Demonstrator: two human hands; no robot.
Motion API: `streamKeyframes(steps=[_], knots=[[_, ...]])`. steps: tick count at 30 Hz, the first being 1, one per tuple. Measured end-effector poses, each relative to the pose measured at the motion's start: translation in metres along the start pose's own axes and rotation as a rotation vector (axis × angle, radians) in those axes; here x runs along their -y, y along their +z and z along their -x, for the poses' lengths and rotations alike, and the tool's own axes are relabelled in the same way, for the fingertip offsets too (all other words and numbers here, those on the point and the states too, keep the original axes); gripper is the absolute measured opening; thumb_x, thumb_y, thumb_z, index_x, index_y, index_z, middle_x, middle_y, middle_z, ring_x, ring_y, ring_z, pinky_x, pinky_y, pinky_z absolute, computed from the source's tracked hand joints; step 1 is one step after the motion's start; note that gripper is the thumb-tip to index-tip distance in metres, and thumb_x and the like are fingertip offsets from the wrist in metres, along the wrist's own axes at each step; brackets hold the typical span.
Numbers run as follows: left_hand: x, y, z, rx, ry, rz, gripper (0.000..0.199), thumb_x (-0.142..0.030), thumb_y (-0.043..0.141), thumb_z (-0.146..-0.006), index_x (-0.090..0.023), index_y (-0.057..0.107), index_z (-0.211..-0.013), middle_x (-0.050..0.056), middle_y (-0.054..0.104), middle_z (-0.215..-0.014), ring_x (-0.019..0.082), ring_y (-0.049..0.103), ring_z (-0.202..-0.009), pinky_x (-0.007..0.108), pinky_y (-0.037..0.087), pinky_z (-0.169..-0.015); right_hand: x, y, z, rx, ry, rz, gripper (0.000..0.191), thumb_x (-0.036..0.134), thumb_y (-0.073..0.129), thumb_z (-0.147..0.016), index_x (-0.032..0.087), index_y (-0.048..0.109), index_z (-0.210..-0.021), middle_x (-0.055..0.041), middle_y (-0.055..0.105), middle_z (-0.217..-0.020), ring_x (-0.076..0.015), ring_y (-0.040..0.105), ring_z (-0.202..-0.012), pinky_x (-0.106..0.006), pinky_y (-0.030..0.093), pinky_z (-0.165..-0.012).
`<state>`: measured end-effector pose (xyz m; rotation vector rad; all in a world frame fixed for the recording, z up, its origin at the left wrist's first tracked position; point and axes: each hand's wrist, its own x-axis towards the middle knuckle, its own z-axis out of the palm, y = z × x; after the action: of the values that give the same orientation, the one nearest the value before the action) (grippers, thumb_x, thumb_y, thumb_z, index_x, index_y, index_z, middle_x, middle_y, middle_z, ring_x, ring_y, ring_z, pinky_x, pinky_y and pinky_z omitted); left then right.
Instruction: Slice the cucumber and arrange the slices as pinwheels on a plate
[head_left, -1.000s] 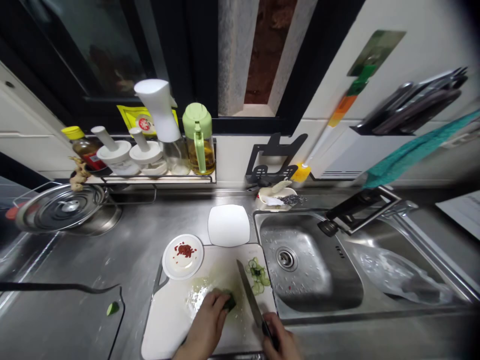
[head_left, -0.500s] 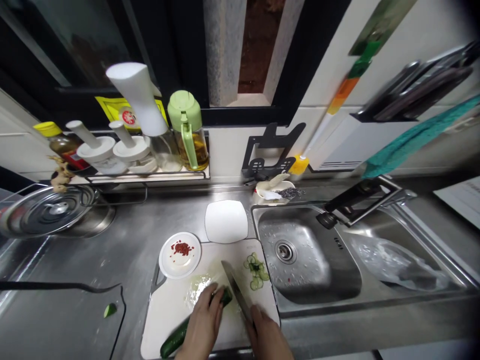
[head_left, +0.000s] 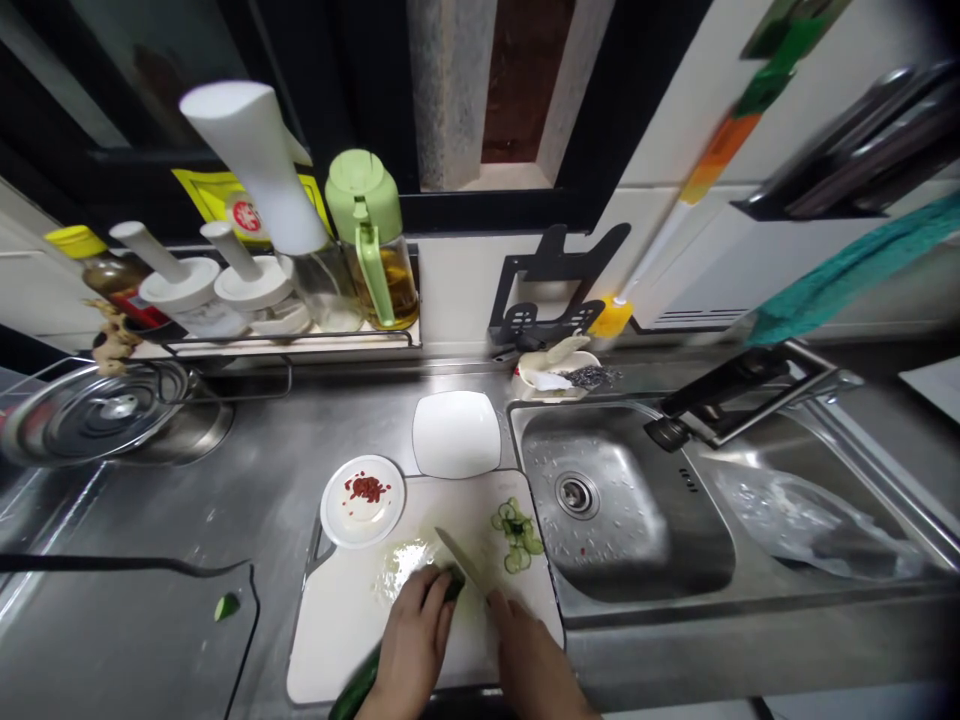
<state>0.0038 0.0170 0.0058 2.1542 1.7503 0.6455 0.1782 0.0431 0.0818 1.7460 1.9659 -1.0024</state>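
Observation:
My left hand [head_left: 416,630] is closed around a dark green cucumber [head_left: 358,688] that lies slantwise on the white cutting board [head_left: 330,640]. Its cut end pokes out beside my fingertips. In my right hand [head_left: 529,650] is a knife [head_left: 459,560], its blade pointing away to the upper left, just right of the cucumber's end. Thin cucumber slices [head_left: 517,540] lie in a loose group at the board's right side. A wet patch shines on the board left of the blade. The knife's handle is mostly hidden by my right hand.
A white plate with small red pieces [head_left: 367,488] overlaps the board's upper left corner. Behind the board is a square white plate [head_left: 456,435]. The sink [head_left: 622,530] adjoins on the right. A cucumber end [head_left: 226,606] lies on the steel counter at left. An oil bottle [head_left: 367,240] stands on the rack.
The knife blade has turned and shifted slightly left, closer to the cucumber's end. My left hand still holds the cucumber. The whole view has shifted a little.

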Motion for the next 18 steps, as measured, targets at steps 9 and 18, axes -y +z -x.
streamKeyframes(steps=[9,18], knots=[[-0.007,-0.007,0.000,0.013,-0.037,0.140,0.031,-0.020,0.045,-0.092,-0.021,0.060,-0.118,0.009,0.066,-0.118,0.020,0.061,-0.113,0.039,0.053,-0.098,0.009,0.012,-0.005,-0.033,0.001,0.162,0.060,-0.008,0.025,-0.081,0.013,0.052,-0.131,-0.0173,0.064,-0.114,-0.0228,0.064,-0.099,-0.030,0.048,-0.083],[-0.003,0.000,0.003,0.016,-0.007,0.072,0.029,-0.020,0.046,-0.092,-0.021,0.060,-0.117,0.007,0.067,-0.117,0.020,0.062,-0.111,0.039,0.054,-0.097,-0.003,0.020,0.011,-0.044,0.006,0.205,0.073,-0.008,0.025,-0.078,0.028,0.048,-0.136,-0.0097,0.067,-0.109,-0.0193,0.070,-0.080,-0.024,0.052,-0.063]])
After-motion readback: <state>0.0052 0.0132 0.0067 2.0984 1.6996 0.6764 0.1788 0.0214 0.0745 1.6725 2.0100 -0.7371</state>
